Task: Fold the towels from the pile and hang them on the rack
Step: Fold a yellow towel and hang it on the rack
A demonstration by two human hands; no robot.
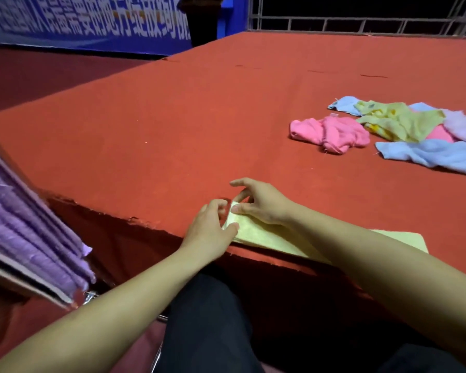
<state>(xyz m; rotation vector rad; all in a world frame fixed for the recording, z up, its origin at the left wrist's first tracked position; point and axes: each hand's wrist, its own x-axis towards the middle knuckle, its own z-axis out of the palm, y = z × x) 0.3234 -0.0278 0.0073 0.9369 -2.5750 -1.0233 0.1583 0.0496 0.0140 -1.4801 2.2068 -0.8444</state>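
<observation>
A pale yellow towel (269,236) lies folded flat along the near edge of the red table (189,125). My left hand (210,228) pinches its left end, thumb on the cloth. My right hand (261,201) grips the same end from above, with its forearm lying across the towel. The pile of towels (404,130) sits at the far right of the table: pink, yellow, blue and lilac pieces, all crumpled. Purple towels (30,238) hang in folds at the left edge of the view, on what looks like a rack.
The table's front edge (135,222) is ragged and drops to dark space beneath. My dark-trousered legs (207,324) are under it. A blue banner (86,20) and a metal railing (361,22) stand behind the table.
</observation>
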